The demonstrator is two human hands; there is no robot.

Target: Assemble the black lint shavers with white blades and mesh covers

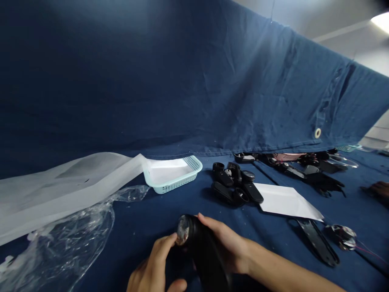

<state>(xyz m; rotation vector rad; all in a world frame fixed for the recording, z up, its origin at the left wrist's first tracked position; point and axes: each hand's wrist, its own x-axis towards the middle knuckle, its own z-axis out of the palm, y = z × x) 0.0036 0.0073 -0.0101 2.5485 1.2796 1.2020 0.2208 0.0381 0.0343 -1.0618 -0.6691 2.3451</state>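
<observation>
A long black device (206, 255) with a round, shiny end faces up and left at the bottom centre. My right hand (226, 243) is wrapped round its right side, with the thumb near the round end. At its left, my left hand (156, 265) touches the rim of the round end with a fingertip; its thumb is apart and it holds nothing. The lower end of the device runs out of the frame.
A light blue basket (176, 184) lined with paper stands behind my hands. Several black parts (234, 182) lie beside a white sheet (285, 200). Clear plastic (75, 239) spreads at left. Further right are a black shell (319, 243) and a person's hand (379, 190).
</observation>
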